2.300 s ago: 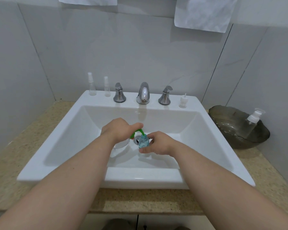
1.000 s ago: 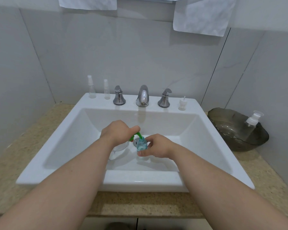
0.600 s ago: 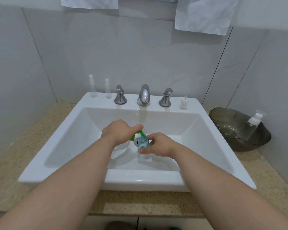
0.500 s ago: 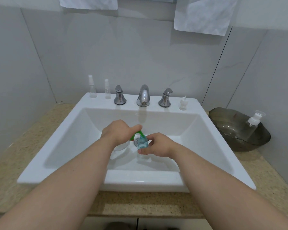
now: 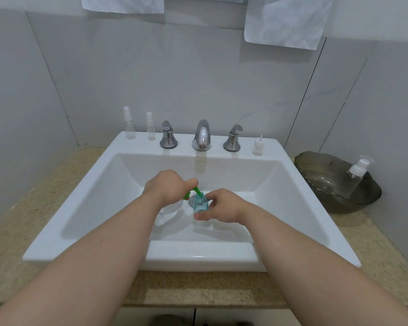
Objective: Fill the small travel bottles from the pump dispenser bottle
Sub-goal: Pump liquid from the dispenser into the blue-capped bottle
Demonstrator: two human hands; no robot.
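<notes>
While under curved green spout (image 5: 196, 191), translucent bottle (image 5: 200, 204).

A white sink (image 5: 198, 257) was set on a speckled counter (image 5: 21, 208). On its back ledge, beyond the grip, two clear spray bottles (image 5: 130, 128) were stood to the left, chrome taps (image 5: 201, 135) straight ahead and a white pump cap (image 5: 257, 147) to the right. A dark bowl (image 5: 320, 170) was placed on the counter farther right.

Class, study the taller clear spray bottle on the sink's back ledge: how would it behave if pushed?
Tall and narrow, the spray bottle would probably tip easily. It looks clear, seemingly empty, so likely light. On the glossy sink ledge it might slide.
</notes>
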